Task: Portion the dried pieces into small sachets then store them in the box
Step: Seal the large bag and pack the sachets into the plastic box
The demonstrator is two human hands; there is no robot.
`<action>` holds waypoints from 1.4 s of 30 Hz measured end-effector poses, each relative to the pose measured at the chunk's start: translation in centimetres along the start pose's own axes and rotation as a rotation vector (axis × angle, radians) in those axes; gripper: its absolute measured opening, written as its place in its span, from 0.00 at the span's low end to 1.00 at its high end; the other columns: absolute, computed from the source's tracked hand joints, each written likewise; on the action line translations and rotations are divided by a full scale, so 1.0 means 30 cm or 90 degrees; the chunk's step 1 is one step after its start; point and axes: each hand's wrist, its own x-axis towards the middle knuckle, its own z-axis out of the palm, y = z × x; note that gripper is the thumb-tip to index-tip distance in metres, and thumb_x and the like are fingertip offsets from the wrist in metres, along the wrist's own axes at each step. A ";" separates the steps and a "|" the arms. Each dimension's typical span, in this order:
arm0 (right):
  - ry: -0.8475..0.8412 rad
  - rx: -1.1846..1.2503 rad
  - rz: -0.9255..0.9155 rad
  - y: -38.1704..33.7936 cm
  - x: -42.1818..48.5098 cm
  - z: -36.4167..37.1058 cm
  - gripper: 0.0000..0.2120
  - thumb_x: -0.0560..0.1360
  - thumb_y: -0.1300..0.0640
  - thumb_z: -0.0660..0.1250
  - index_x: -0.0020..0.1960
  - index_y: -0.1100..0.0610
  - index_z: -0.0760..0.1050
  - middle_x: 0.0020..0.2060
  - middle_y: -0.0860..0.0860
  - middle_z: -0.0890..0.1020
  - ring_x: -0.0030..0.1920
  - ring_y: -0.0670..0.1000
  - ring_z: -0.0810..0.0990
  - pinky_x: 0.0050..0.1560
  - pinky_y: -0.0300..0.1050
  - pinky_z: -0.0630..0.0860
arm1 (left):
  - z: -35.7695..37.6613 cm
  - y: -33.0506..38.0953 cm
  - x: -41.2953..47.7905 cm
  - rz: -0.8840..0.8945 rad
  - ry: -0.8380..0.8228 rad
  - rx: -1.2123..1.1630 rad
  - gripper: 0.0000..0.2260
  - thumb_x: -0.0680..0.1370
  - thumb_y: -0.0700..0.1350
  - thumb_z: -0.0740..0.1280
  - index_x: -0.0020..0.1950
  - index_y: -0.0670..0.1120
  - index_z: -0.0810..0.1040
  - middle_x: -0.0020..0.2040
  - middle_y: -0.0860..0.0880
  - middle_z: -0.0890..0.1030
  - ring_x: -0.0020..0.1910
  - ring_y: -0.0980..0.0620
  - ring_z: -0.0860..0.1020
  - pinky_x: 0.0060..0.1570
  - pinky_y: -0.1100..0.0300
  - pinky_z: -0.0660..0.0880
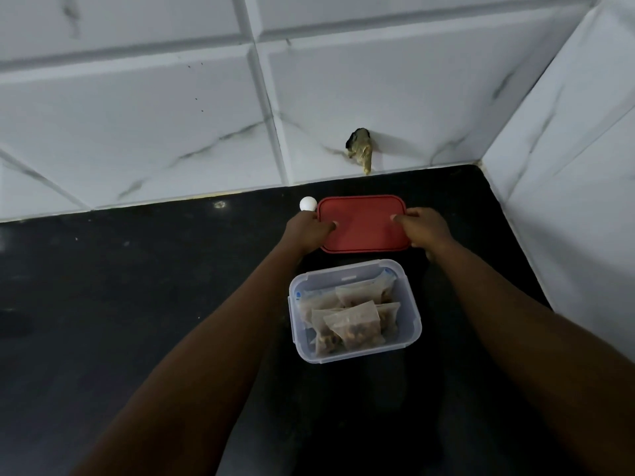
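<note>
From the head camera, a clear plastic box [355, 312] sits open on the black counter [137, 304], near the corner where two white marbled tile walls [137, 115] meet. Inside it lie several small sachets [354, 324], translucent and filled with brown dried pieces, stacked loosely and leaning against one another.

Just beyond the box, nearer the wall, is a red lid [363, 223] with rounded corners. Both hands are on it. The left hand [307, 228] grips the lid's left edge, its thumb lying on the top surface. The right hand [424, 228] grips the right edge in the same way, thumb on top and the other fingers tucked out of sight under the rim. Whether the lid rests on the counter or is raised slightly above it cannot be told.

A small white ball [308, 204] lies just beside the lid's far left corner, close to the left hand. On the back wall, a rough dark hole [359, 149] breaks the tile just above the counter line.
</note>
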 end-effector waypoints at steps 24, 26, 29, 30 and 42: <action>0.086 0.194 -0.170 0.156 -0.561 -0.061 0.10 0.73 0.61 0.76 0.51 0.50 0.84 0.47 0.43 0.86 0.49 0.40 0.84 0.52 0.38 0.79 | 0.001 -0.236 -0.656 0.153 0.261 -0.344 0.10 0.74 0.32 0.76 0.49 0.46 0.83 0.51 0.52 0.86 0.54 0.60 0.84 0.60 0.55 0.82; 0.108 0.177 -0.189 0.170 -0.570 -0.061 0.11 0.72 0.62 0.77 0.52 0.51 0.85 0.47 0.43 0.86 0.48 0.39 0.84 0.54 0.38 0.80 | 0.019 -0.248 -0.669 0.169 0.261 -0.340 0.11 0.73 0.31 0.76 0.48 0.47 0.83 0.52 0.53 0.85 0.57 0.62 0.82 0.62 0.57 0.80; 0.114 0.150 -0.208 0.183 -0.576 -0.059 0.11 0.72 0.62 0.77 0.53 0.51 0.85 0.47 0.43 0.86 0.50 0.39 0.84 0.56 0.40 0.80 | 0.039 -0.264 -0.682 0.182 0.260 -0.330 0.12 0.73 0.31 0.76 0.48 0.47 0.82 0.52 0.54 0.85 0.59 0.64 0.81 0.63 0.60 0.79; 0.116 0.143 -0.212 0.188 -0.577 -0.058 0.11 0.72 0.62 0.77 0.53 0.51 0.85 0.48 0.43 0.86 0.50 0.40 0.84 0.56 0.40 0.80 | 0.046 -0.269 -0.685 0.186 0.260 -0.332 0.12 0.73 0.31 0.76 0.48 0.47 0.82 0.52 0.53 0.85 0.59 0.64 0.81 0.62 0.62 0.79; 0.158 0.043 -0.263 0.182 -0.586 -0.014 0.13 0.75 0.64 0.72 0.55 0.49 0.82 0.52 0.45 0.81 0.50 0.38 0.80 0.53 0.30 0.75 | 0.084 -0.323 -0.674 0.249 0.291 -0.274 0.17 0.74 0.31 0.76 0.51 0.53 0.82 0.59 0.54 0.79 0.61 0.60 0.80 0.63 0.62 0.78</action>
